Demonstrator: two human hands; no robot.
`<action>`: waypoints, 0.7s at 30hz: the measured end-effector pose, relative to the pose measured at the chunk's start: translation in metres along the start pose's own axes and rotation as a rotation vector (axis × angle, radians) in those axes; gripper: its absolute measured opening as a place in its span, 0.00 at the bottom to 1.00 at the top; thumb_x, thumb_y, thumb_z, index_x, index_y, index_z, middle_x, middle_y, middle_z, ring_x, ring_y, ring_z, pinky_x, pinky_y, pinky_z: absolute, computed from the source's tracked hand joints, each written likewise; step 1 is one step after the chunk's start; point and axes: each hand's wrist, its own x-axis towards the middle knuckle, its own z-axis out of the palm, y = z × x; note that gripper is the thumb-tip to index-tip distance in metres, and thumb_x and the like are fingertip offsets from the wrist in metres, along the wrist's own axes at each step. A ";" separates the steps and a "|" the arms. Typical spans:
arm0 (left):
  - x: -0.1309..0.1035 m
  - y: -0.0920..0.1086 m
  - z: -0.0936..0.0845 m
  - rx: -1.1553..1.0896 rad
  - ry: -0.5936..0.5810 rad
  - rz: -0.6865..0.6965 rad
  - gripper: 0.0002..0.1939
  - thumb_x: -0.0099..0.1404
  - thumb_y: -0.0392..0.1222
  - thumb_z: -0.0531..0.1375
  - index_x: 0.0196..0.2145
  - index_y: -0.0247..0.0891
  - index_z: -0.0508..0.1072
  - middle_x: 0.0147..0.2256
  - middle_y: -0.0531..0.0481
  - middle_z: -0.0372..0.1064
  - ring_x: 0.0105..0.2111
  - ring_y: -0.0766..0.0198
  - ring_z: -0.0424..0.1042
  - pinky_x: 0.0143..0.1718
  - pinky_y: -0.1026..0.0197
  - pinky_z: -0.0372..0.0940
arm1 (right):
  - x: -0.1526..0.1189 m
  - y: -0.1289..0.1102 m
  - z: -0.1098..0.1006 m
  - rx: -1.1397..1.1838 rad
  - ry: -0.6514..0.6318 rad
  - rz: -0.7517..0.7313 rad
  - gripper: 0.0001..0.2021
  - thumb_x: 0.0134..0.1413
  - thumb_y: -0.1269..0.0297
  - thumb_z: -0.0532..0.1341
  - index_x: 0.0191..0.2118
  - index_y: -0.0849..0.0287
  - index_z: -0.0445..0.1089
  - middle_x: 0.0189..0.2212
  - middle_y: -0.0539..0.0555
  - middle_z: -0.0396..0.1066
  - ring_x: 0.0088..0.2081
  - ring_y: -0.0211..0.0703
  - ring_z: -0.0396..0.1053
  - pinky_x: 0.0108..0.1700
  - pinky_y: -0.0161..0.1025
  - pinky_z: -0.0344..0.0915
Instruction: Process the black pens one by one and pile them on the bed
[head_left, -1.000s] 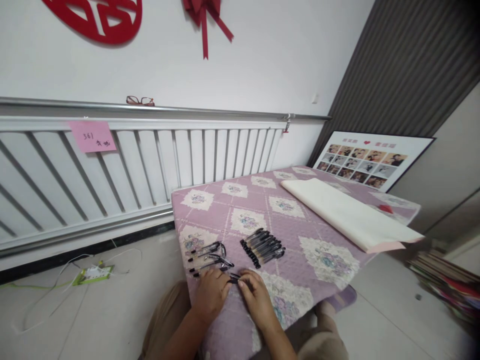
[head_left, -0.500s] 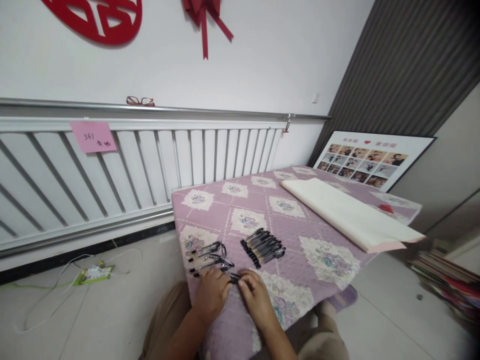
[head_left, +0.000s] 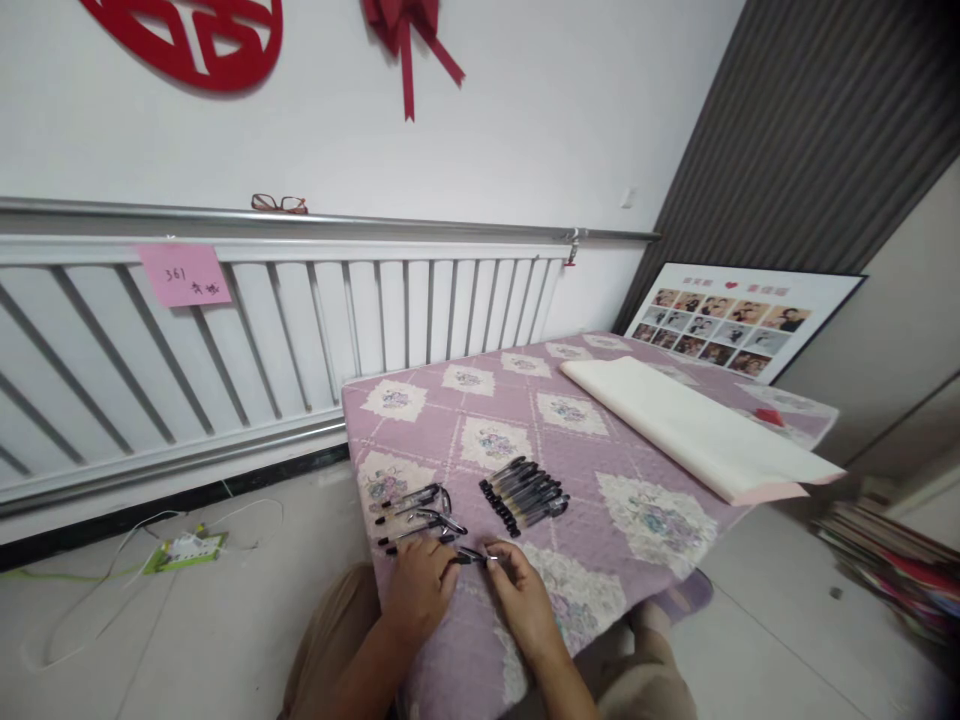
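Observation:
A black pen point(head_left: 470, 556) spans the gap between my two hands near the front of the cloth-covered table. The fingers of my left hand point(head_left: 421, 588) are closed on its left part. My right hand point(head_left: 523, 592) pinches its right end, where a small pale, shiny bit shows at the fingertips. Just beyond my left hand lie several loose pens with clear barrels and black parts point(head_left: 420, 518). To the right of these, several capped black pens point(head_left: 525, 492) rest side by side in a slanted row. My fingers hide parts of the held pen.
A purple floral cloth point(head_left: 555, 375) covers the table. A folded cream sheet point(head_left: 675, 425) lies on its right side, with a photo board point(head_left: 727, 320) behind. A white radiator point(head_left: 420, 310) runs along the wall. A power strip point(head_left: 186, 550) sits on the floor at left.
My right hand has shifted slightly to the right, away from my left hand. More of the pen shows between them, with a pale bit at the right fingertips. The other pens stay put.

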 end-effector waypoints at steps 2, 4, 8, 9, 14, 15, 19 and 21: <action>0.000 0.000 0.001 -0.007 0.009 -0.007 0.07 0.65 0.39 0.55 0.37 0.44 0.72 0.37 0.51 0.69 0.41 0.58 0.66 0.47 0.53 0.56 | 0.000 -0.002 -0.001 0.007 0.012 0.015 0.11 0.51 0.58 0.59 0.37 0.57 0.71 0.37 0.55 0.75 0.42 0.48 0.71 0.49 0.43 0.65; 0.000 0.000 0.000 -0.010 0.002 -0.011 0.06 0.64 0.39 0.55 0.37 0.45 0.72 0.37 0.52 0.69 0.41 0.58 0.66 0.47 0.54 0.56 | 0.000 -0.001 0.000 -0.005 -0.004 0.002 0.11 0.52 0.57 0.59 0.37 0.57 0.72 0.36 0.55 0.75 0.41 0.48 0.71 0.48 0.42 0.65; -0.001 0.002 -0.002 -0.014 -0.026 0.028 0.08 0.65 0.38 0.54 0.40 0.45 0.71 0.39 0.51 0.69 0.43 0.58 0.66 0.48 0.53 0.55 | 0.000 0.004 0.002 -0.072 -0.093 -0.060 0.09 0.54 0.59 0.58 0.37 0.56 0.72 0.35 0.54 0.75 0.39 0.46 0.71 0.44 0.41 0.66; -0.002 0.002 -0.002 -0.023 -0.034 0.052 0.10 0.65 0.38 0.54 0.42 0.46 0.71 0.40 0.52 0.69 0.44 0.58 0.66 0.49 0.53 0.55 | 0.000 0.004 0.003 -0.096 -0.117 -0.074 0.09 0.54 0.59 0.58 0.36 0.56 0.73 0.34 0.54 0.75 0.38 0.46 0.71 0.43 0.40 0.66; -0.002 0.003 0.001 -0.095 -0.077 0.165 0.13 0.68 0.40 0.53 0.50 0.47 0.67 0.44 0.52 0.70 0.45 0.59 0.66 0.49 0.54 0.55 | 0.001 0.001 0.004 -0.233 -0.185 -0.155 0.07 0.52 0.64 0.58 0.33 0.56 0.74 0.31 0.52 0.75 0.35 0.45 0.71 0.41 0.39 0.64; -0.001 0.003 0.001 -0.100 -0.087 0.171 0.13 0.68 0.42 0.53 0.49 0.47 0.67 0.44 0.52 0.70 0.45 0.59 0.66 0.48 0.54 0.55 | 0.002 0.000 0.004 -0.254 -0.189 -0.170 0.07 0.51 0.64 0.58 0.32 0.56 0.74 0.30 0.52 0.75 0.35 0.45 0.71 0.41 0.39 0.64; 0.002 0.001 0.003 -0.064 -0.120 0.158 0.10 0.69 0.42 0.52 0.46 0.48 0.69 0.41 0.54 0.71 0.43 0.61 0.68 0.46 0.55 0.55 | 0.001 -0.002 0.004 -0.271 -0.186 -0.174 0.07 0.52 0.63 0.58 0.32 0.55 0.74 0.30 0.52 0.75 0.35 0.45 0.71 0.42 0.40 0.63; 0.002 0.001 0.003 -0.035 -0.117 0.146 0.09 0.69 0.40 0.52 0.43 0.46 0.71 0.39 0.54 0.72 0.42 0.61 0.68 0.45 0.55 0.55 | 0.000 -0.002 0.004 -0.258 -0.174 -0.153 0.09 0.54 0.61 0.57 0.33 0.55 0.74 0.31 0.53 0.75 0.36 0.46 0.71 0.42 0.41 0.63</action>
